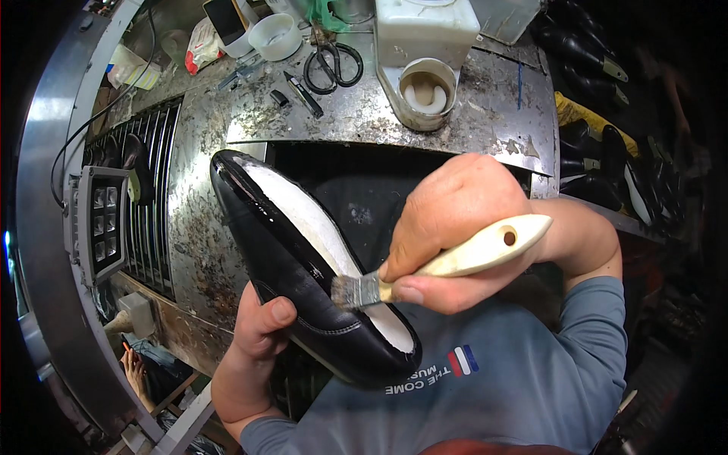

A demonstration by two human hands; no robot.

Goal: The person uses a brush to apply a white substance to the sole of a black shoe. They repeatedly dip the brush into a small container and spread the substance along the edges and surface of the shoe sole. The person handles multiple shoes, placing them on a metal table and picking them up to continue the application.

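A black leather shoe (282, 262) lies slantwise across the middle, its white underside (299, 205) turned partly up. My left hand (260, 324) grips its side from the left, with the thumb on the leather near a stitched seam. My right hand (459, 208) is closed round a flat brush (474, 250) with a pale wooden handle and a hole at its end. The bristles rest against the shoe, where the black leather edge meets the white underside. A wet-looking shine runs along that leather edge toward the shoe's far end.
On the stained metal bench (201, 250) stands a white container (425, 34) with a round cup (427, 95) of pale fluid. Black-handled scissors (334, 68) and a knife (303, 94) lie nearby. Dark shoes (591, 83) fill the right side. A lamp (102, 220) stands left; another person's hand (135, 375) shows below.
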